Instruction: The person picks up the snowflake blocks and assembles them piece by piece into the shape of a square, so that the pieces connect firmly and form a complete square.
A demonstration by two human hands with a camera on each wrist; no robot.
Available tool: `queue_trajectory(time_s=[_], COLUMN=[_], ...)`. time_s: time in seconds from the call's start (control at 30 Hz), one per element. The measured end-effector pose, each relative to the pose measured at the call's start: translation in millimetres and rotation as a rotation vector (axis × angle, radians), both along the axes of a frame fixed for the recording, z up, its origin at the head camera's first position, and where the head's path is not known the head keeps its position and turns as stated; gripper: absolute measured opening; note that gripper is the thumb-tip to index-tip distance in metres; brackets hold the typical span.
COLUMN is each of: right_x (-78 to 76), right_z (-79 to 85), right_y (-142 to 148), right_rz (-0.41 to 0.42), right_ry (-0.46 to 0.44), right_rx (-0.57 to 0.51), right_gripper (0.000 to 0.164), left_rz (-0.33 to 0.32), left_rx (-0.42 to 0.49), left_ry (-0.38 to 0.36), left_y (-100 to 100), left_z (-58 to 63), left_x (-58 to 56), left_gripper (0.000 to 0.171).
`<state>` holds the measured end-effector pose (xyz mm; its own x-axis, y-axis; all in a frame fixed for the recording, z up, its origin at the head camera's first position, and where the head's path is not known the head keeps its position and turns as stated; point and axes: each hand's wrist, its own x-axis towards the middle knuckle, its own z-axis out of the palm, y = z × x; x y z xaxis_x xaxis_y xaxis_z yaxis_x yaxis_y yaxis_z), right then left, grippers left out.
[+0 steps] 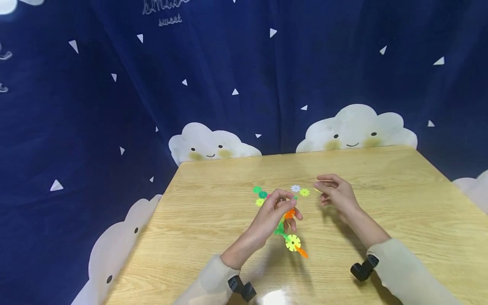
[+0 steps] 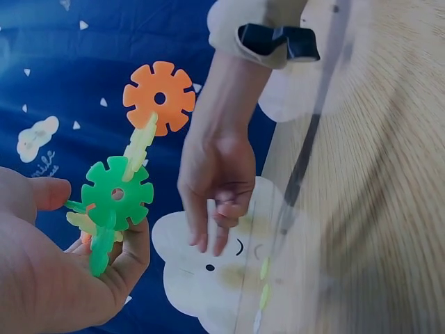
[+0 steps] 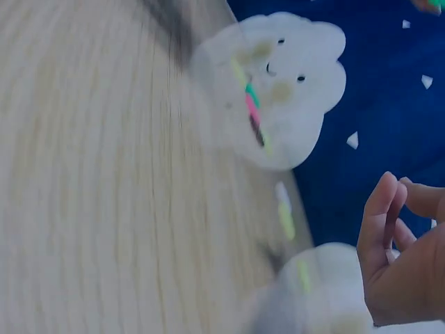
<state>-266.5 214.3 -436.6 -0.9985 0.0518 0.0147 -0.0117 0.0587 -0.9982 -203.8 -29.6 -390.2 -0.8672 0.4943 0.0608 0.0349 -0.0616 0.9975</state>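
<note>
My left hand [image 1: 268, 218] grips a joined cluster of notched plastic discs [image 2: 101, 198] above the table. Green, yellow and orange discs show in it, slotted at angles, with an orange disc [image 2: 142, 94] at one end in the left wrist view. The fingers hide part of the cluster. My right hand [image 1: 341, 197] hovers to its right, fingers loosely bent. In the right wrist view its thumb and fingertips come close together, with nothing visible between them. A yellow disc [image 3: 304, 276] lies on the table near that hand, mostly covered by it in the head view.
Beyond my left hand, several loose discs, among them a green disc [image 1: 257, 189], lie on the wooden table [image 1: 213, 237]. Between the hands are a white disc [image 1: 295, 186] and a yellow-green disc [image 1: 304, 192]. A dark blue curtain [image 1: 228, 55] hangs behind the table.
</note>
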Motion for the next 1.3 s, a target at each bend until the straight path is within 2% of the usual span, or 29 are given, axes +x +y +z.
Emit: queue_trajectory(time_s=[0.27,0.53,0.77,1.0,1.3], right_x=[-21.1,-34.1,-40.9,-41.9,-45.7], right_z=[-17.0,-28.5,-34.1,-36.3,-39.8], right_y=[10.9,12.5,8.8,5.6,4.7], right_rz=[-0.082,-0.078,-0.114,-0.111,-0.125], right_ry=[-0.09,-0.159,-0.151,-0.148,-0.113], right_rx=[-0.001,0.01,0.064,0.082,0.235], right_gripper=[0.06,0.057,0.057,0.055,0.049], left_rz=[-0.003,0.008,0.004,0.004,-0.007], left_rx=[-0.002,0.001,0.003,0.008,0.005], left_ry=[0.003,-0.014,-0.02,-0.02,-0.009], left_y=[-1.7,-1.3,-0.6,1.4,2.4], left_z=[-1.4,-2.0,-2.5,-2.5,-2.2], left_x=[0.1,-0.1,-1.4,-0.7,-0.5], left_gripper=[0.03,0.03,0.03,0.029,0.029])
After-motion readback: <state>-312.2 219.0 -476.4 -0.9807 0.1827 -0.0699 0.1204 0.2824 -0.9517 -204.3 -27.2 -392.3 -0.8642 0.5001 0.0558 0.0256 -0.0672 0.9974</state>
